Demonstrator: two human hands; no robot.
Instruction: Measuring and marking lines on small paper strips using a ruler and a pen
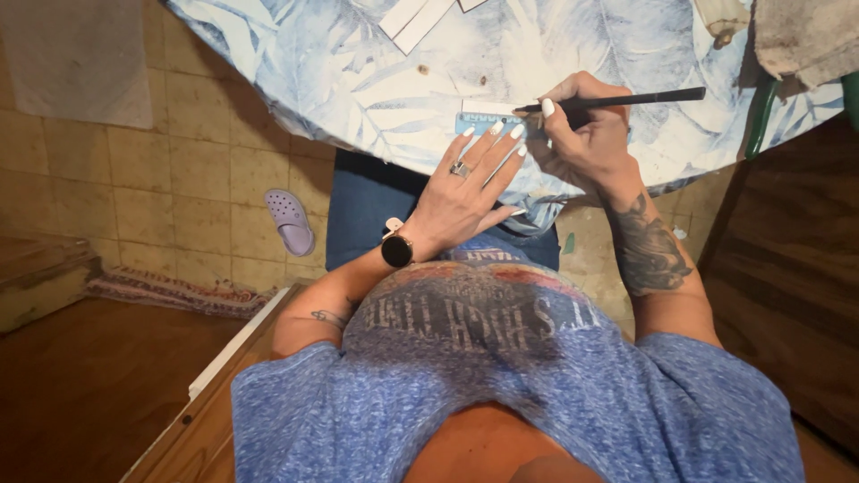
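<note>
My left hand (pixel 465 183) lies flat with fingers spread at the near edge of a table covered by a blue-and-white leaf-print cloth (pixel 358 80). Its fingertips press on a small light-blue ruler (pixel 479 119). A ring sits on one finger and a black watch on the wrist. My right hand (pixel 586 134) grips a long black pen (pixel 626 99), whose tip rests at the ruler's right end. Under the ruler lies a small white piece, mostly hidden.
White paper strips (pixel 413 18) lie at the table's far side. A grey cloth (pixel 805 36) hangs at the upper right over a green chair part (pixel 762 116). A lilac clog (pixel 289 219) lies on the tiled floor. Dark wooden furniture (pixel 787 286) stands at right.
</note>
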